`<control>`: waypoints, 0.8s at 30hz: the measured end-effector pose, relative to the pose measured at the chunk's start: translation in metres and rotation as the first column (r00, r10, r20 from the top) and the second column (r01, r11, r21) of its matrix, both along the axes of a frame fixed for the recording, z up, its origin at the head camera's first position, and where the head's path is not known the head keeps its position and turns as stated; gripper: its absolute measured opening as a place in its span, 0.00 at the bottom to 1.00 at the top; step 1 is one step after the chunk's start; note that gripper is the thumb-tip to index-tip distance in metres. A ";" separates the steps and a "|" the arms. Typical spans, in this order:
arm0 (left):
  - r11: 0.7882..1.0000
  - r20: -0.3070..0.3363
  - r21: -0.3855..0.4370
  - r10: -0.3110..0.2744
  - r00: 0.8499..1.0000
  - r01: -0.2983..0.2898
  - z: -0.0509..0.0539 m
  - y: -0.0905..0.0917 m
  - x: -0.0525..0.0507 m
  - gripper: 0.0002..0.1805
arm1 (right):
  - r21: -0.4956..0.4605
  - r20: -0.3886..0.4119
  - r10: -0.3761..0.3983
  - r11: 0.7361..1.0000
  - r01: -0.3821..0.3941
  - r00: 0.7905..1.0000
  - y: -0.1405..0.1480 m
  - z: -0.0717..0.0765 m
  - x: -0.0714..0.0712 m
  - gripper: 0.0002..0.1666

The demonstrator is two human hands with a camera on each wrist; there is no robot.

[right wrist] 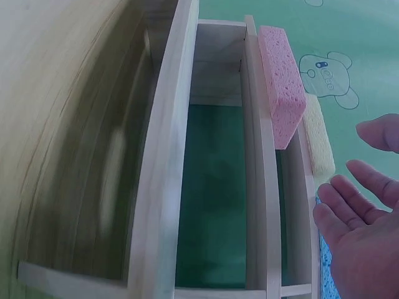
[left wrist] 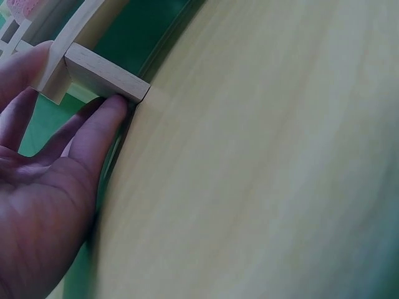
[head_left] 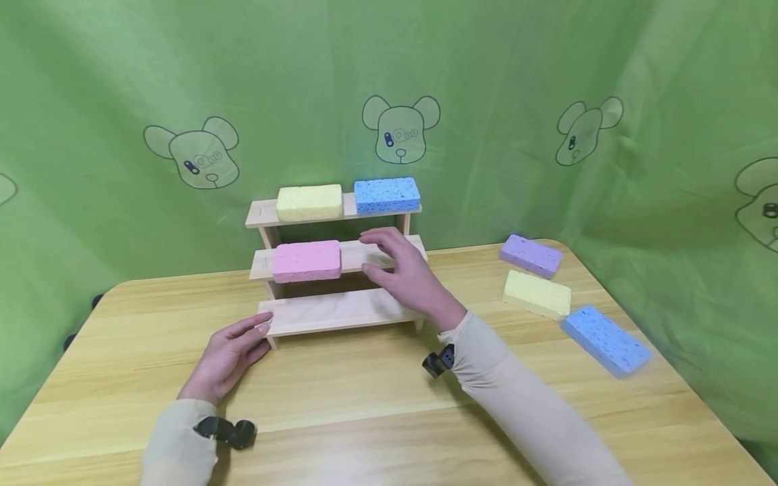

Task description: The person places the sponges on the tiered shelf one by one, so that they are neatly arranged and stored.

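Note:
A three-step wooden rack [head_left: 340, 312] stands on the table. Its top step bears a yellow sponge [head_left: 310, 202] at the left and a blue sponge [head_left: 387, 196] at the right. On the left of the middle step lies a pink sponge [head_left: 306, 261]. My left hand [head_left: 227, 354] touches the left end of the bottom step, thumb near its upper face and fingers against the side leg [left wrist: 106, 71]. Over the right part of the middle step hovers my right hand [head_left: 404, 273], thumb and fingers apart with nothing between them, as the right wrist view [right wrist: 368, 224] also shows.
Right of the rack on the wooden table [head_left: 340, 418] lie a purple sponge [head_left: 531, 256], another yellow sponge [head_left: 537, 295] and another blue sponge [head_left: 606, 341], the last near the table's right edge. A green curtain [head_left: 486, 81] with bear-head prints hangs behind and at the sides.

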State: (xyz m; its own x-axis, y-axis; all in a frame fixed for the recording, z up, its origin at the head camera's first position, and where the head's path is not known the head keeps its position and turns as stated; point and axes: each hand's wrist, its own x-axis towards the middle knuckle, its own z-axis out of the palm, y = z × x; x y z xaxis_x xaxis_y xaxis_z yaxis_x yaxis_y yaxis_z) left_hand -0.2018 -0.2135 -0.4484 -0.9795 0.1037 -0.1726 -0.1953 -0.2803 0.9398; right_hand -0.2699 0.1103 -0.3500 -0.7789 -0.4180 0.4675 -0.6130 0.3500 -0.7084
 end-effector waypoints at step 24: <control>1.000 0.004 0.000 -0.006 1.000 0.006 0.001 -0.001 0.000 0.10 | 0.061 0.029 -0.075 0.995 0.073 0.997 0.038 0.001 0.010 0.31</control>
